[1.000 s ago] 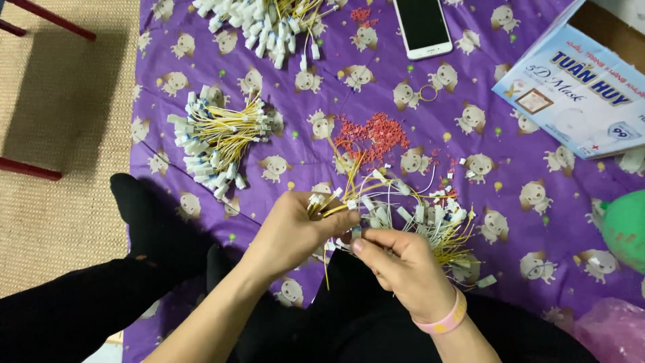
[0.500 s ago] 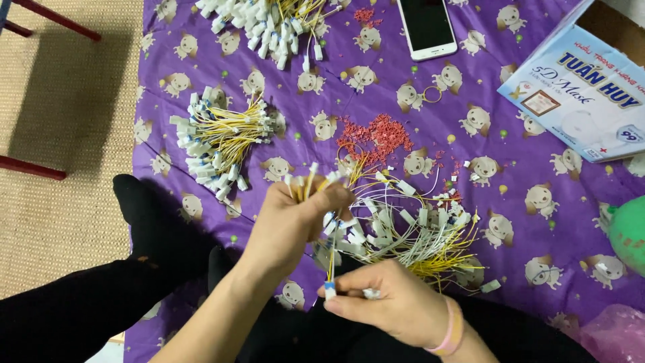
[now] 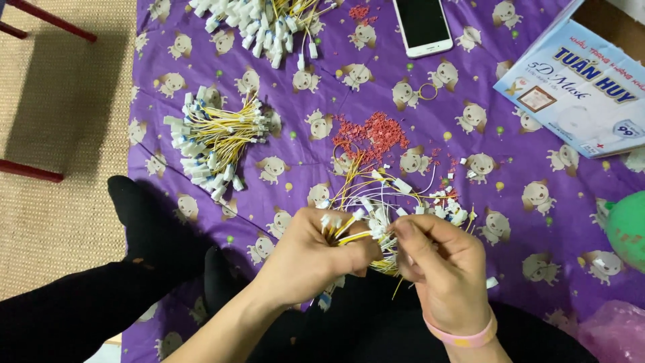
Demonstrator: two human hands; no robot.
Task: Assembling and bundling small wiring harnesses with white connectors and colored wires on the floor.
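Observation:
My left hand (image 3: pixel 314 252) grips a small bunch of yellow wires with white connectors (image 3: pixel 339 227), their ends sticking up past my fingers. My right hand (image 3: pixel 440 262), with a pink band at the wrist, pinches a wire at that bunch, its fingertips touching the connectors. Just beyond both hands lies a loose heap of the same wires (image 3: pixel 410 198). A pile of small red bits (image 3: pixel 375 133) sits behind that heap on the purple patterned cloth (image 3: pixel 289 161).
A tied bundle of wires (image 3: pixel 213 142) lies at the left, another pile (image 3: pixel 259 25) at the top. A white phone (image 3: pixel 423 25), a blue box (image 3: pixel 583 84), a green object (image 3: pixel 628 228) and a pink bag (image 3: pixel 615 335) are around. My black-clad legs (image 3: pixel 127 269) rest below.
My right hand, which had dropped low toward my lap with a wire, has come back up to the bunch in my left hand. The left hand has lowered slightly.

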